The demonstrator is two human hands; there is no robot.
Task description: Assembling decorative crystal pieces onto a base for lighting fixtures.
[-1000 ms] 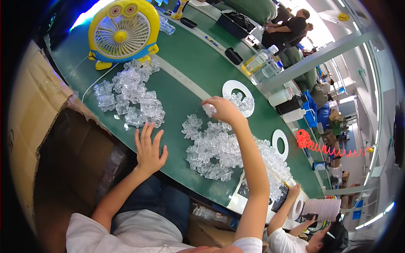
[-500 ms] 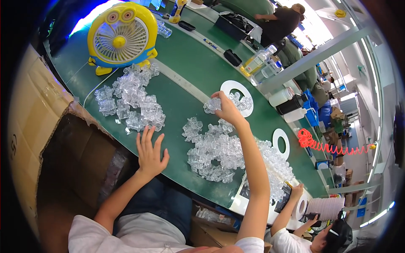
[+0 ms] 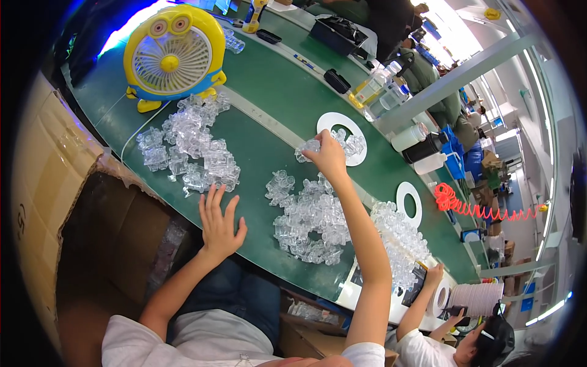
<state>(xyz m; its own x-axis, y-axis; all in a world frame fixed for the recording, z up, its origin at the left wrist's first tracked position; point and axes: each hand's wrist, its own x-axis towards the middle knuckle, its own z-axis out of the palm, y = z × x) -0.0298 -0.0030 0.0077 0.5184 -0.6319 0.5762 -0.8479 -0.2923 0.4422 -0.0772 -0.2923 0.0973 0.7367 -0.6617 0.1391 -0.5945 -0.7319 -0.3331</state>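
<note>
I have the right hand (image 3: 332, 158) bent over a small cluster of clear plastic pieces (image 3: 307, 148), which lies just left of it at the fingertips; I cannot tell whether that grip is clenched on any, nor their long axis. The white ring (image 3: 324, 122) sits just behind and rightward. My left hand (image 3: 220, 231), well apart, is released, fingers spread at the left pile's (image 3: 217, 162) near edge on the tabletop (image 3: 260, 147).

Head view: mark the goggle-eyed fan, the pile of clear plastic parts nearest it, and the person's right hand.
Goggle-eyed fan (image 3: 169, 63): head view, on its yellow hub.
Pile of clear plastic parts (image 3: 192, 136): head view, near its middle.
Right hand (image 3: 331, 158): head view, on its back.
</note>
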